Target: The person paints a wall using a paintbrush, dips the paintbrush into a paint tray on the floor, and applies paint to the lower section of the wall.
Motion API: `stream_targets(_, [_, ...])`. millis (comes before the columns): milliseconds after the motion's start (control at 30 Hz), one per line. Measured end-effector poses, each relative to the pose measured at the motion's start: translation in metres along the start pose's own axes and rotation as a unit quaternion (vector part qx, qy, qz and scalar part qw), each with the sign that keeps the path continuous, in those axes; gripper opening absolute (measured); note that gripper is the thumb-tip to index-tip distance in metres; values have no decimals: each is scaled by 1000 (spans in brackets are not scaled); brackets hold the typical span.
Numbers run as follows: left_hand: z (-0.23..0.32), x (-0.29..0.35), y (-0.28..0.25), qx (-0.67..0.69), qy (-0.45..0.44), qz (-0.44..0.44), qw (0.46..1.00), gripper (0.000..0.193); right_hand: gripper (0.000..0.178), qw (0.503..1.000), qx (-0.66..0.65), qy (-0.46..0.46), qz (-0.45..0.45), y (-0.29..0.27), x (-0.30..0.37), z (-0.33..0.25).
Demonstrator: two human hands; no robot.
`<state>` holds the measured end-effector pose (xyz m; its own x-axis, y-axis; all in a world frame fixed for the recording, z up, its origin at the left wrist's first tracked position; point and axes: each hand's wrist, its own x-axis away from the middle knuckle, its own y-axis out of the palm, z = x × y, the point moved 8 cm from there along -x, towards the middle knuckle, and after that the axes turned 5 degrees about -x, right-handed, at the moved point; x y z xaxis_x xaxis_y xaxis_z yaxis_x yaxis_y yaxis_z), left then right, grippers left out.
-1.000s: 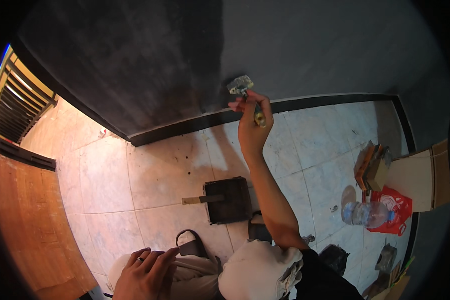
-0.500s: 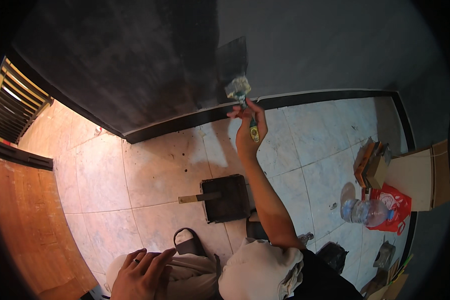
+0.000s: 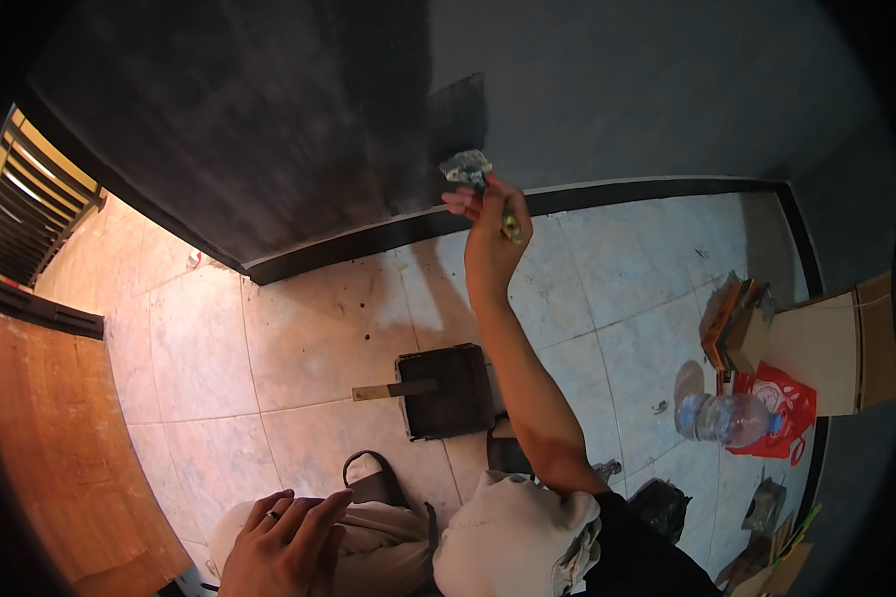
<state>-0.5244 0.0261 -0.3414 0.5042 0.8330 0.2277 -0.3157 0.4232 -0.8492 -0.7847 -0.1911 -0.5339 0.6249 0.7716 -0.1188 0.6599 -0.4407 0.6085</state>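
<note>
My right hand (image 3: 496, 224) is closed round the handle of a paintbrush (image 3: 466, 167), raised against the dark grey wall (image 3: 617, 109). Crusted pale paint covers the brush's metal band, and its bristles merge with the dark wall. Just above the brush, a darker patch with a sharp upper edge shows on the wall. My left hand (image 3: 287, 542) rests on my left knee, fingers loosely stretched, with a ring on one finger. Between my feet and the wall sits a black square tray (image 3: 456, 423) with dark contents. A flat tool with a light handle (image 3: 373, 392) lies across its left rim.
A black skirting strip (image 3: 368, 247) edges the tiled floor (image 3: 319, 348). On the right are a clear plastic bottle (image 3: 722, 420), a red bag (image 3: 791, 398), stacked blocks (image 3: 742, 333) and a black bag (image 3: 659, 507). A wooden panel (image 3: 50, 448) and a barred gate (image 3: 30, 204) stand left.
The right hand and brush have shifted slightly up and left along the wall, and the brush has tilted. The left hand stays on the knee.
</note>
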Motion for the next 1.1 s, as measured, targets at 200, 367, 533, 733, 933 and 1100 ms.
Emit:
stream_targets(200, [1,-2,0,-5,-5,-4,1000,31,23,995,-20,-69,-69,44,-4,-72])
stream_targets(367, [-1,-4,0,-1,-5,-2,1000,31,26,980,-34,-162,-108,48,10,-87])
stream_targets(533, [-1,-6,2,-3,-9,-5,1000,32,26,995,9,-72,-67,4,9,-20])
stream_targets(733, [-7,-6,2,-27,-44,-14,999,36,24,1000,12,-1,-5,-40,39,23])
stream_targets(933, [1,-4,-3,12,16,8,1000,31,24,1000,-19,-11,-11,6,6,-13])
stream_targets(1100, [4,-9,-4,23,15,1,1000,31,27,994,-99,-25,-34,58,-18,-79])
